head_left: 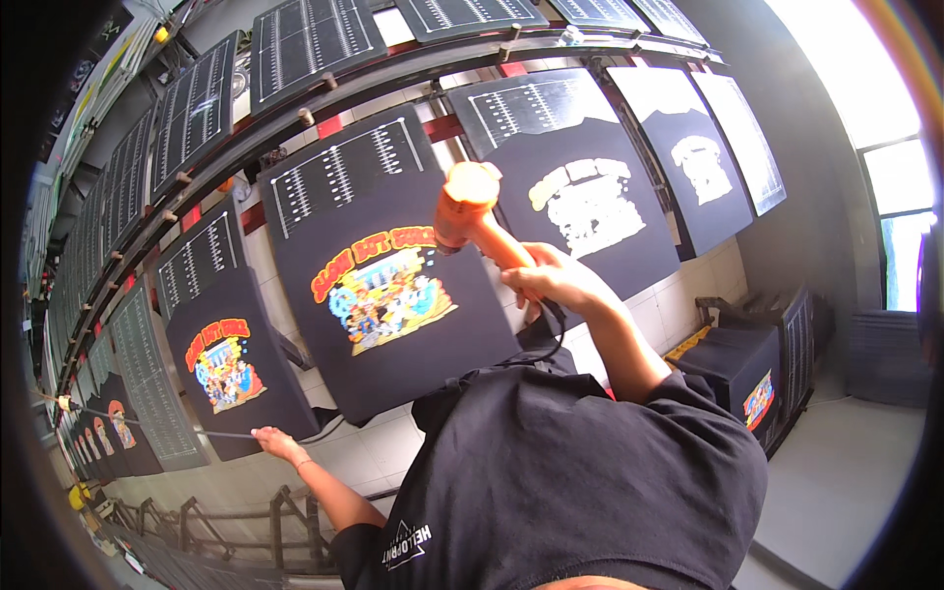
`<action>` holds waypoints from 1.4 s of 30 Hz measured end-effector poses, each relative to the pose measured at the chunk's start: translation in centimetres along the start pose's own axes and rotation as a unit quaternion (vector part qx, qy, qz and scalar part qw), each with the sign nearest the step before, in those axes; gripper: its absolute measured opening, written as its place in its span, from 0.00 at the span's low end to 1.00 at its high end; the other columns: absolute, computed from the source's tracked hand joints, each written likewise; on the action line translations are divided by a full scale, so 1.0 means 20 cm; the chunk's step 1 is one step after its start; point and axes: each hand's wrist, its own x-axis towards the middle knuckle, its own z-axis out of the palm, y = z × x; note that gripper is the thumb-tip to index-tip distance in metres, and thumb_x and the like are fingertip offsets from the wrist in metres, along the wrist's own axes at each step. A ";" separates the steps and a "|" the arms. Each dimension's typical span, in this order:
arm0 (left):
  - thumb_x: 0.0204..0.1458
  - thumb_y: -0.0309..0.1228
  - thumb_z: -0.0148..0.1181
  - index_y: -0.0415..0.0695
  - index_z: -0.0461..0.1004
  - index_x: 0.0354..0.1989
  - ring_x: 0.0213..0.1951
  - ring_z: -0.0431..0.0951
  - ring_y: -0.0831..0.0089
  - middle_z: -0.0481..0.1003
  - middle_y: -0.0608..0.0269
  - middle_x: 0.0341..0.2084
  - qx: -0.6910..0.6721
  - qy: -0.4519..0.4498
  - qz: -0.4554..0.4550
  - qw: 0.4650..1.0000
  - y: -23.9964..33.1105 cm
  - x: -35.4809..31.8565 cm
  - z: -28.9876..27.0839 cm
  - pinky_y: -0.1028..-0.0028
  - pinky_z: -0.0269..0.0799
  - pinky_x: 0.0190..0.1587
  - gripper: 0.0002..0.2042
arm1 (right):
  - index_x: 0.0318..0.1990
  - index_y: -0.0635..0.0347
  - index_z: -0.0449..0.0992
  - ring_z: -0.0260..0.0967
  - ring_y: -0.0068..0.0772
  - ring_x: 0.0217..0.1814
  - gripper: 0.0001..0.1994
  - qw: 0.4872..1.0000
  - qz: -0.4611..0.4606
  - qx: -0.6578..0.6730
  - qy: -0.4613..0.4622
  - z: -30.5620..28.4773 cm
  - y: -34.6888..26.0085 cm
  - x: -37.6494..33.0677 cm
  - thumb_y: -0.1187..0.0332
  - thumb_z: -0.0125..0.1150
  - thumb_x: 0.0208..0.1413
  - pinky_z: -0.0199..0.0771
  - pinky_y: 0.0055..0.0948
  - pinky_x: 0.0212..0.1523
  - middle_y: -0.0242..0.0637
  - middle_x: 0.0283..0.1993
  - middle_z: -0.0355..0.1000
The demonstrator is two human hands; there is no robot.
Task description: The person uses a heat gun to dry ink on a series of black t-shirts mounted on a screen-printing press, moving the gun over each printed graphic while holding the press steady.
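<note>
My right hand (559,277) is wrapped round the handle of an orange heat gun (472,211), held up over the right edge of a black T-shirt (393,379). The shirt lies flat on a board, with a multicoloured cartoon print (388,295) on its front. A dark cable hangs below the heat gun's handle. Off to the left, my left hand (279,442) is closed on a thin dark cord (221,434) that stretches away leftward. That hand is near the bottom of a second printed black shirt (270,393). Its fingertips are small in view.
Printing boards with white ruled marks (339,167) stand in rows along a dark rail (393,74). To the right, a black shirt with a white and yellow print (590,211) lies on its board. Dark folded boards (742,374) stand low at the right; metal frames (275,526) run along the lower left.
</note>
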 end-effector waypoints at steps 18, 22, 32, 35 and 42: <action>0.67 0.52 0.37 0.40 0.64 0.25 0.10 0.66 0.67 0.68 0.53 0.13 -0.318 -0.521 0.187 0.770 1.57 -2.75 0.23 0.69 0.69 0.07 0.27 | 0.43 0.67 0.69 0.71 0.23 0.25 0.17 0.997 0.030 -0.029 -0.067 -1.52 -0.13 -0.63 0.63 0.61 0.53 0.72 0.25 0.24 0.34 0.27 0.69; 0.67 0.49 0.40 0.36 0.68 0.24 0.14 0.72 0.58 0.71 0.49 0.15 -0.392 -0.636 0.220 0.627 1.56 -3.03 0.48 0.63 0.72 0.09 0.28 | 0.40 0.66 0.70 0.71 0.23 0.24 0.15 0.995 -0.012 -0.082 -0.052 -1.62 -0.20 -0.57 0.61 0.61 0.54 0.72 0.24 0.22 0.33 0.25 0.69; 0.70 0.41 0.34 0.33 0.73 0.38 0.39 0.78 0.67 0.77 0.53 0.34 -0.112 -0.680 0.212 0.693 1.41 -3.07 0.79 0.70 0.72 0.46 0.24 | 0.42 0.66 0.72 0.73 0.23 0.27 0.15 0.980 -0.014 -0.168 -0.110 -1.42 -0.30 -0.18 0.62 0.60 0.56 0.73 0.23 0.24 0.32 0.28 0.69; 0.70 0.42 0.36 0.37 0.73 0.36 0.35 0.76 0.75 0.76 0.60 0.31 -0.076 -0.603 0.169 0.776 1.21 -2.85 0.82 0.73 0.72 0.43 0.23 | 0.44 0.66 0.71 0.72 0.23 0.27 0.15 0.977 -0.009 -0.202 -0.067 -1.31 -0.16 -0.06 0.63 0.60 0.56 0.72 0.22 0.24 0.33 0.30 0.70; 0.68 0.42 0.39 0.41 0.71 0.30 0.27 0.74 0.76 0.73 0.64 0.24 -0.044 -0.442 0.076 0.893 0.80 -2.43 0.87 0.73 0.70 0.34 0.20 | 0.40 0.66 0.69 0.74 0.24 0.26 0.16 0.979 -0.021 -0.191 -0.071 -1.23 0.01 0.06 0.60 0.61 0.57 0.72 0.23 0.24 0.33 0.24 0.70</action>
